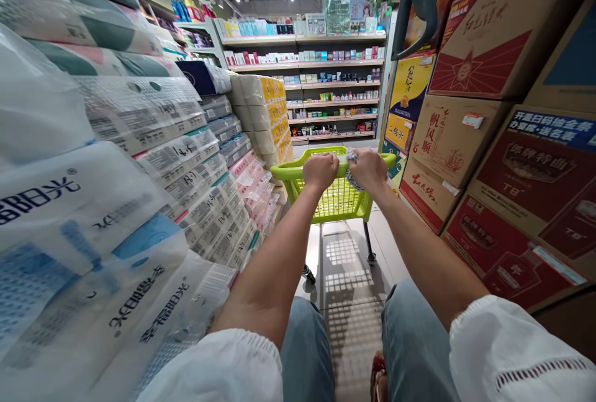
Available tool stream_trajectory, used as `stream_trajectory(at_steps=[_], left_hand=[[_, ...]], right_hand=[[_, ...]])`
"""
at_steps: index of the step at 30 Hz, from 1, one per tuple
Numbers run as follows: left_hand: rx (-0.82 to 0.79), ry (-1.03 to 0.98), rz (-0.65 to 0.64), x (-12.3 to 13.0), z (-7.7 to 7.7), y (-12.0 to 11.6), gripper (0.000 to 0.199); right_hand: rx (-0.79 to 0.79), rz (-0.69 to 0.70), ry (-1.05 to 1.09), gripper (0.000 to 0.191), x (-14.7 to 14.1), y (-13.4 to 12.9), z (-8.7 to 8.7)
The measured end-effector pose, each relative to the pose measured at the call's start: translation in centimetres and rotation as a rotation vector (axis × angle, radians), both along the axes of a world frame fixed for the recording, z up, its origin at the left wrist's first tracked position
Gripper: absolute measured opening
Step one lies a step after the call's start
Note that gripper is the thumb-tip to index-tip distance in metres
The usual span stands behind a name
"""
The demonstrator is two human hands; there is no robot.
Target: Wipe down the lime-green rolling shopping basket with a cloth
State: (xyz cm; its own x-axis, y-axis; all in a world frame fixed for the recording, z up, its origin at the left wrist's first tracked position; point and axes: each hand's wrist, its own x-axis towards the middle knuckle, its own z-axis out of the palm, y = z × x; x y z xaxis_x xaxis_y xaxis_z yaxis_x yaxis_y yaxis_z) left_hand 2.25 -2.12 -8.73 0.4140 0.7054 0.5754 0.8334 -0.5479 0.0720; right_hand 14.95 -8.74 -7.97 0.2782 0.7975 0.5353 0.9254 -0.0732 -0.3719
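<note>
A lime-green shopping cart [342, 200] stands straight in front of me, its handle bar across the middle of the view. My left hand [321, 170] is wrapped round the left part of the bar. Further right on the same bar, my right hand [367, 169] is closed round it, with a patterned grey-and-white cloth-like item [354, 169] at its inner side. Whether that item is held or worn at the hand, I cannot tell. The fingertips of both hands are hidden on the far side of the bar.
Plastic-wrapped paper packs [153, 110] are stacked high on the left. Printed cartons [459, 135] line the right, with a grey hook-shaped handle [421, 17] above. Shelves of small boxed goods [335, 64] stand ahead. Tiled floor [349, 327] runs between the stacks.
</note>
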Motion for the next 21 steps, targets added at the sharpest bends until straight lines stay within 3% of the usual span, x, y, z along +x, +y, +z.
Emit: stream_trajectory(at_steps=[3,5,9,12,15,18,21], left_hand=[[0.036,0.044,-0.016,0.0,0.0,0.1,0.040],[0.052,0.058,-0.022,-0.3,0.0,0.2,0.041],[0.045,0.009,-0.019,-1.4,0.0,0.9,0.059],[0.029,-0.012,-0.016,-2.4,0.0,1.5,0.059],[-0.020,0.001,0.014,-2.9,0.3,1.9,0.057],[-0.022,0.046,0.030,-2.2,1.0,1.6,0.055],[0.032,0.062,-0.104,0.0,1.5,1.0,0.052]], right_hand=[[0.055,0.070,-0.060,0.037,-2.8,-0.2,-0.1],[0.068,0.077,-0.083,0.037,-3.1,-0.3,-0.2],[0.013,0.026,-0.036,0.039,0.0,0.0,-0.3],[-0.045,-0.061,0.027,0.038,2.8,0.4,-0.2],[-0.067,-0.078,0.008,0.035,3.3,0.7,0.0],[-0.076,-0.085,-0.037,0.032,2.1,0.9,0.2],[-0.060,-0.051,-0.062,0.034,0.8,0.7,0.2]])
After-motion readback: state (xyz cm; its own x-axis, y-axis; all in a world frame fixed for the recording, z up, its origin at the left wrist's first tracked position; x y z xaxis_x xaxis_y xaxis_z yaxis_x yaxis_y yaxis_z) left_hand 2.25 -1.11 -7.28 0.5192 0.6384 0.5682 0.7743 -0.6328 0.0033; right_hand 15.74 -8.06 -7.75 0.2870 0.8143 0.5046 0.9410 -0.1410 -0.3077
